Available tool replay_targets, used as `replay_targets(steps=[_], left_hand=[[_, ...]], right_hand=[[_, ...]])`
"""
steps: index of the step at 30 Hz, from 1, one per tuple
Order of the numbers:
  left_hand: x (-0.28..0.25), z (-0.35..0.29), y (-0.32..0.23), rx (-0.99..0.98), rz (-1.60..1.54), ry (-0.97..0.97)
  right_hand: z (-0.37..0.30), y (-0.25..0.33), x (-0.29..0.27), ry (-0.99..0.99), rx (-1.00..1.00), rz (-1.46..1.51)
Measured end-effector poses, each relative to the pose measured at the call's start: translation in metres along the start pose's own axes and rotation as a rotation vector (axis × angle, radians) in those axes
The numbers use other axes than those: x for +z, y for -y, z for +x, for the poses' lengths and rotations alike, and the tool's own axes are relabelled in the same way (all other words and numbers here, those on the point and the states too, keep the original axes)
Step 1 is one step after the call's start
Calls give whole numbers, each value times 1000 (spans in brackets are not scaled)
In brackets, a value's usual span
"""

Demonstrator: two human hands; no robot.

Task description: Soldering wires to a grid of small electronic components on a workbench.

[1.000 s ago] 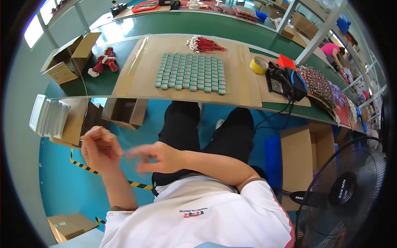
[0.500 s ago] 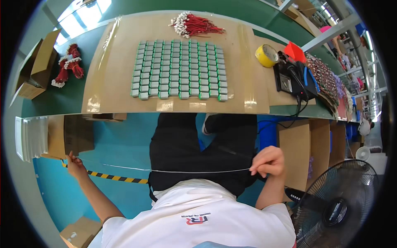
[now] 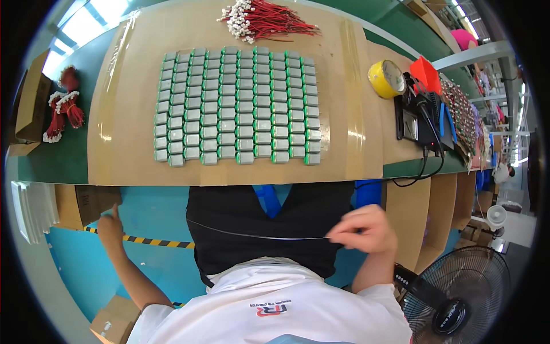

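Note:
A thin silvery wire stretches in a shallow sag across my dark trousers, below the table edge. My right hand pinches its right end between thumb and fingertips. Toward the left the wire fades from sight at the trouser edge, so I cannot see its left end. My left hand is raised over the blue floor beside a cardboard box, one finger pointing up and the others curled. Whatever it may hold does not show. On the table, rows of small grey blocks with green edges lie on a cardboard sheet.
Red wires with white connectors lie behind the blocks; more bundles lie left. Yellow tape and a black soldering station with cables stand right. A fan is near my right elbow. A cardboard box sits left below.
The table and blocks appear larger and lower in view. My right hand has shifted slightly left. A left finger now points up, and the wire's stretch beyond the trousers no longer shows.

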State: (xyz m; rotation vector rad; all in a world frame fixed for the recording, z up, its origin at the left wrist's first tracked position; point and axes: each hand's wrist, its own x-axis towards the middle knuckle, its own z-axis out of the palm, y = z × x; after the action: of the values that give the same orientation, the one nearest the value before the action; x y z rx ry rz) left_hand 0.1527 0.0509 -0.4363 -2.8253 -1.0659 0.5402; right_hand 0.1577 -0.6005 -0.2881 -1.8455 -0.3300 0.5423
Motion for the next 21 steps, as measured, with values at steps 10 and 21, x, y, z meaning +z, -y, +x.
replay_targets(steps=[10, 21], left_hand=[[-82, -203, -225, 1431, -923, 493], [-71, -153, -159, 1136, -879, 455]], right_hand=[[93, 5, 109, -57, -260, 68], [10, -10, 8, -179, -163, -205]])
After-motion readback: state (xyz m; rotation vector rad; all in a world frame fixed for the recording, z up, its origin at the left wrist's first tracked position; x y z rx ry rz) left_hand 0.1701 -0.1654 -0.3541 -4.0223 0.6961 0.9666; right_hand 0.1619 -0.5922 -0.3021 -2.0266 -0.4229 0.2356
